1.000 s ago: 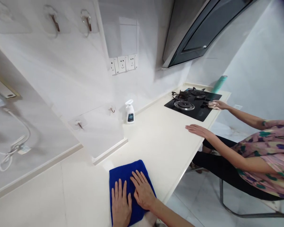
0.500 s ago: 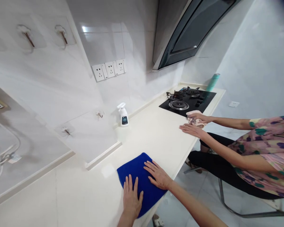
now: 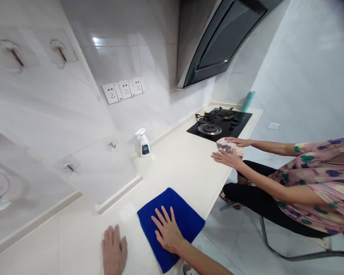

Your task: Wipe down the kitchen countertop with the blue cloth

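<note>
Right hand (image 3: 169,233) spread on flat, soft blue cloth (image 3: 186,217)

The left hand (image 3: 114,250) is seen bare, with slim, tapering fingers and a slightly blurred outline, and is cut off near the wrist by the frame. The right hand (image 3: 168,231) is likewise bare, its slender fingers tipped with short nails, and is joined to a narrow, smooth, uncovered forearm (image 3: 200,259). A pale shoe (image 3: 188,269), apparently the wearer's, is only partly shown.
</note>
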Demonstrator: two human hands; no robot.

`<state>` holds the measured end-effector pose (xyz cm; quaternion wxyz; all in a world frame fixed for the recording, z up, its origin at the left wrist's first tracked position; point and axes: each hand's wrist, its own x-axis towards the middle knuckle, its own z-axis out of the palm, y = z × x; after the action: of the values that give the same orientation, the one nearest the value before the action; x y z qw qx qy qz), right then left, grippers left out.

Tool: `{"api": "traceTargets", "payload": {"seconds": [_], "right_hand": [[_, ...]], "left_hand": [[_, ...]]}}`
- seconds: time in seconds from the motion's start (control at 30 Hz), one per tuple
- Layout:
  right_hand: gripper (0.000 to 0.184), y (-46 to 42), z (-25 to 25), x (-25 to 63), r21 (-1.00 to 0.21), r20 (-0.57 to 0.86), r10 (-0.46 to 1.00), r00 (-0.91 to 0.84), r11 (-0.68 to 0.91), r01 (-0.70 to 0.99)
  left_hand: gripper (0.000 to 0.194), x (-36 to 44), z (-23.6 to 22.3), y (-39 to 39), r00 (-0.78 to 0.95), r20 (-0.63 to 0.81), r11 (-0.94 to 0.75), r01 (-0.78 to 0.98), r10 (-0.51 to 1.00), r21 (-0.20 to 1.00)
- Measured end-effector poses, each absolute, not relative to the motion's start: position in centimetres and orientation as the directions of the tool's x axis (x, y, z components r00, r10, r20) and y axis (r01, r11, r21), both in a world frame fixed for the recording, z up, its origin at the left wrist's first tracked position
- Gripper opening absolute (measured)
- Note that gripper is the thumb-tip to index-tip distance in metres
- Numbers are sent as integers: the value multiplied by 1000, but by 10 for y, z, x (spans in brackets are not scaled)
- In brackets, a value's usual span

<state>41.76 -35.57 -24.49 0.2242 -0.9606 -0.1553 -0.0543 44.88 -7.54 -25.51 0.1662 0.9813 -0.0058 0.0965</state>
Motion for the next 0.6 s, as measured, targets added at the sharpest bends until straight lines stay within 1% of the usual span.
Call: {"api": "traceTargets", "payload": {"seconds": [0.07,0.13,0.23,0.3,0.37,0.47,0.6], "right_hand": [[62,-371,-247,415,-410,171,319,932,-837,362],[66,-395,-252,412,-381,187,303,934,-854,353],[73,-436,-263,409,-295,258,119,959,-935,196],[69,-463,-270,411,-232,312,17,950,-968,93],[65,-487,-276,418,-181,332,-33,943,-983,29],[65,-511,-281,435,-133,305,-90,948,-990,-51],[67,-517,-285,463,-112,268,-186,945,-981,-161]], "left_hand": [[65,461,-249,-68,981,147,-948,81,131,307],[70,471,-244,-62,967,109,-934,189,231,303],[75,479,-243,-58,947,99,-920,267,306,288],[76,479,-243,-59,942,130,-925,265,308,271],[78,478,-243,-61,938,166,-932,257,304,256],[78,476,-243,-65,936,202,-943,240,288,232],[74,475,-245,-65,938,245,-960,198,244,200]]}}
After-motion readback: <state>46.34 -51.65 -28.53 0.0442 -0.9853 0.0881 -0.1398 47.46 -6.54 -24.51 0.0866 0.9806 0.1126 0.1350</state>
